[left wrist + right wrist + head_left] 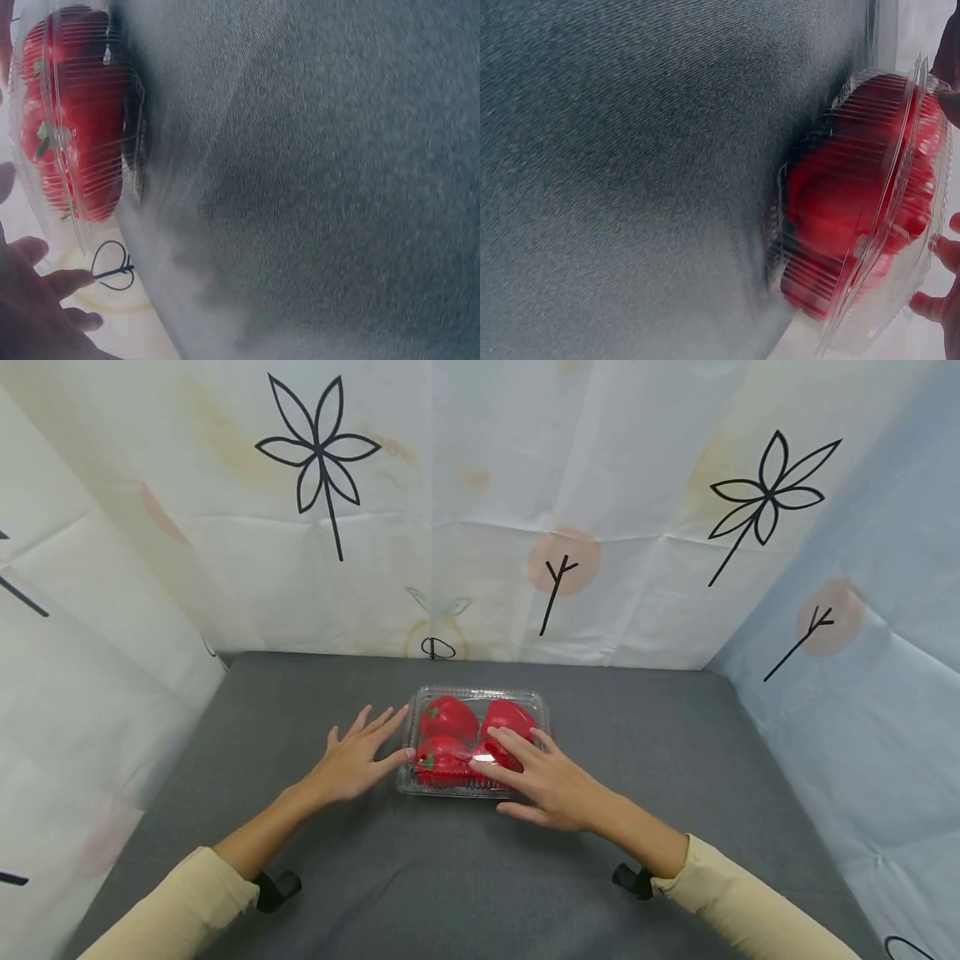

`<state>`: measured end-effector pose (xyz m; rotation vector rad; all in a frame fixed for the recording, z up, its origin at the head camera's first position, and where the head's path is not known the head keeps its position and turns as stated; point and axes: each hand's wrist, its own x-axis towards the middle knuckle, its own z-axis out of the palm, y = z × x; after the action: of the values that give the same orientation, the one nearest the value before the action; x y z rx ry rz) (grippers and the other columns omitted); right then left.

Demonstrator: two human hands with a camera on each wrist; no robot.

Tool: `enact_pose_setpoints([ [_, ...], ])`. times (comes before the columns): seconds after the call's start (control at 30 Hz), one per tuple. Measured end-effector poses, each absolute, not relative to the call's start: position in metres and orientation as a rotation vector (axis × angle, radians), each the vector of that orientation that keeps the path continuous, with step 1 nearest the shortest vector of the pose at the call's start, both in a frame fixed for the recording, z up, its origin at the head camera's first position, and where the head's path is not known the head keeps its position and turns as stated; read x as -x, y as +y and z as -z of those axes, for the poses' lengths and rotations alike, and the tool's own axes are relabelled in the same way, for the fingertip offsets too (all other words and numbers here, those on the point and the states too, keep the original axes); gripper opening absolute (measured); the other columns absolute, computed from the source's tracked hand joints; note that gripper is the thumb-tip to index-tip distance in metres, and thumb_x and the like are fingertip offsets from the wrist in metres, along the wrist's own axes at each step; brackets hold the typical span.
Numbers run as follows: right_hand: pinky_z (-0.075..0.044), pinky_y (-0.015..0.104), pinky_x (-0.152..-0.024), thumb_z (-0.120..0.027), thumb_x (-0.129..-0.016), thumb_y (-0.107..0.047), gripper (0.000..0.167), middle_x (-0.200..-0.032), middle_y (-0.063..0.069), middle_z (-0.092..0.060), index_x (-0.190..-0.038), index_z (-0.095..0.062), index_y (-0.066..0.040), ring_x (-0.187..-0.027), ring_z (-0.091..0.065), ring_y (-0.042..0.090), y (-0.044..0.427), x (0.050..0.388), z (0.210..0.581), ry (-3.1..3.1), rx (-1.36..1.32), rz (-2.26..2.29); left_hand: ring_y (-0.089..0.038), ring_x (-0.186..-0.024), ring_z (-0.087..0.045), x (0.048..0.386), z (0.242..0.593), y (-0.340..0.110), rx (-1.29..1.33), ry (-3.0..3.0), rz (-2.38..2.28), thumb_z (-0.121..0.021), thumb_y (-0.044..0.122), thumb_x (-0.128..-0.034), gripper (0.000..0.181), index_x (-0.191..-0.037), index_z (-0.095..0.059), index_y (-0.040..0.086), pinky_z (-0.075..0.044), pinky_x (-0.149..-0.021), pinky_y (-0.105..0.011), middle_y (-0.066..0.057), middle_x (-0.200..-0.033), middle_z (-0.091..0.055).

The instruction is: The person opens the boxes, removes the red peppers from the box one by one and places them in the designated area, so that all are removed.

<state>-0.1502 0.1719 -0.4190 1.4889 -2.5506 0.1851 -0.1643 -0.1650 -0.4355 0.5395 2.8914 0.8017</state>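
Note:
A clear plastic clamshell box (437, 792) lies on the grey cloth with several red bell peppers (448, 720) inside. Green stems show on some peppers (97, 142) through the ribbed wall. My left hand (351, 767) is at the box's left side, fingers spread, with thumb and index tip at its edge; firm contact there cannot be told. Over the right part of the lid lies my right hand (558, 787), its fingers fairly straight and partly covering the peppers beneath. In the right wrist view its fingers (930, 306) are close to the lid (870, 300).
A grey cloth-covered table (645, 735) spreads around the box. White patterned fabric (480, 460) hangs behind it, with more at both sides. Black straps (277, 891) sit at both wrists, near the beige sleeves (187, 902).

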Motion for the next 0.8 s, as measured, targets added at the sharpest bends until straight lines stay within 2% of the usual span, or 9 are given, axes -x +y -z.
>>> enact_pose_setpoints([
  [0.1, -0.034, 0.065, -0.105, -0.069, -0.090, -0.046, 0.068, -0.154, 0.016, -0.035, -0.150, -0.044, -0.029, -0.142, -0.033, 0.030, 0.167, 0.150, 0.419, -2.530, -1.525, -0.207, -0.050, -0.146, -0.013, 0.163, 0.436, -0.163, -0.496, 2.816, -0.899, -0.050, 0.055, -0.0968, 0.076, -0.158, -0.026, 0.017, -0.006, -0.101, -0.082, -0.018, -0.157, -0.033],
  [0.23, -0.033, 0.065, -0.105, -0.070, -0.090, -0.044, 0.065, -0.154, 0.016, -0.036, -0.149, -0.047, -0.029, -0.143, -0.033, 0.030, 0.162, 0.149, 0.421, -2.525, -1.559, -0.226, -0.052, -0.145, -0.017, 0.162, 0.437, -0.161, -0.410, 2.692, -1.024, -0.049, 0.054, -0.0979, 0.075, -0.158, -0.025, 0.016, -0.011, -0.102, -0.080, -0.021, -0.157, -0.032],
  [0.33, -0.032, 0.065, -0.106, -0.071, -0.090, -0.042, 0.063, -0.154, 0.016, -0.036, -0.148, -0.049, -0.028, -0.143, -0.032, 0.030, 0.158, 0.149, 0.423, -2.526, -1.568, -0.228, -0.051, -0.143, -0.023, 0.162, 0.438, -0.161, -0.362, 2.620, -1.104, -0.049, 0.053, -0.0982, 0.074, -0.158, -0.026, 0.016, -0.022, -0.104, -0.076, -0.024, -0.155, -0.034],
  [0.43, -0.033, 0.063, -0.107, -0.074, -0.088, -0.040, 0.063, -0.154, 0.015, -0.037, -0.146, -0.052, -0.028, -0.142, -0.033, 0.030, 0.153, 0.149, 0.425, -2.514, -1.573, -0.223, -0.046, -0.139, -0.035, 0.163, 0.440, -0.161, -0.350, 2.557, -1.205, -0.052, 0.049, -0.0983, 0.072, -0.157, -0.030, 0.014, -0.034, -0.103, -0.067, -0.023, -0.148, -0.044],
  [0.6, -0.032, 0.062, -0.109, -0.074, -0.088, -0.039, 0.058, -0.153, 0.015, -0.039, -0.142, -0.056, -0.026, -0.144, -0.031, 0.033, 0.145, 0.149, 0.426, -2.472, -1.593, -0.147, -0.033, -0.122, -0.054, 0.163, 0.442, -0.162, -0.338, 2.452, -1.369, -0.058, 0.039, -0.0989, 0.068, -0.154, -0.035, 0.008, -0.047, -0.098, -0.052, -0.017, -0.130, -0.061],
  [0.8, -0.031, 0.061, -0.110, -0.073, -0.089, -0.042, 0.054, -0.152, 0.015, -0.040, -0.137, -0.060, -0.024, -0.145, -0.029, 0.034, 0.136, 0.147, 0.427, -2.456, -1.589, -0.095, -0.024, -0.100, -0.065, 0.163, 0.442, -0.161, -0.278, 2.310, -1.548, -0.063, 0.030, -0.0986, 0.068, -0.153, -0.034, 0.002, -0.057, -0.084, -0.041, -0.023, -0.126, -0.062],
])
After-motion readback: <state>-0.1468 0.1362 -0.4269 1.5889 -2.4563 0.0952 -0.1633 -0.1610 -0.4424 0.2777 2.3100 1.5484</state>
